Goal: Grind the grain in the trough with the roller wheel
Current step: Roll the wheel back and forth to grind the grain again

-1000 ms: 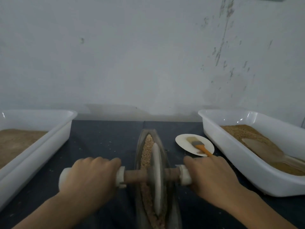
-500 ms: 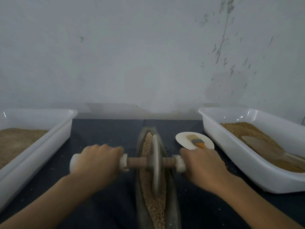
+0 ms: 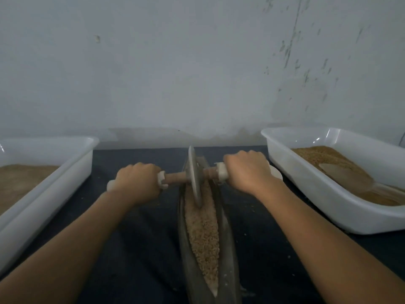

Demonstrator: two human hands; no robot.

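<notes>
A narrow boat-shaped metal trough (image 3: 228,255) runs away from me on the dark table, filled with tan grain (image 3: 203,233). The grey roller wheel (image 3: 194,176) stands on edge at the trough's far end, on a wooden axle with white end caps. My left hand (image 3: 137,183) grips the left handle. My right hand (image 3: 249,174) grips the right handle. Both arms are stretched forward. The wheel's lower rim rests in the grain.
A white tub (image 3: 43,178) with fine brown meal stands at the left. At the right, another white tub (image 3: 324,189) holds coarser grain and a scoop (image 3: 350,178). A small white dish (image 3: 277,173) peeks out behind my right hand. The wall is close behind.
Both hands pushed the wheel away from me, from the trough's near middle to its far end. The dish with the brush is now mostly hidden by my right hand.
</notes>
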